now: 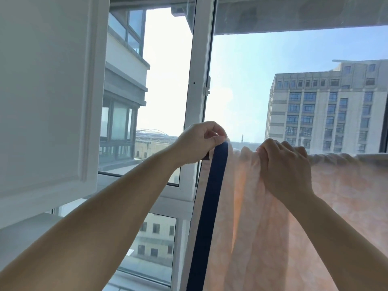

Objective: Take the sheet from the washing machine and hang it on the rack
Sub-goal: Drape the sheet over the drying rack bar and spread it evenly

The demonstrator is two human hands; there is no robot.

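Note:
A pale peach patterned sheet (262, 227) with a dark blue border strip (212, 196) hangs down in front of the window. Its top edge is draped over a horizontal rack bar (340, 157), which the bunched cloth mostly hides. My left hand (199, 141) pinches the sheet's top left corner, right at the blue border. My right hand (285, 164) grips a bunch of the sheet's top edge a short way to the right. Both arms are raised and stretched forward.
A white window frame post (199, 80) stands just behind the sheet's left edge. A white cabinet or wall panel (46, 91) fills the left side. Through the glass are buildings (327, 106) and sky.

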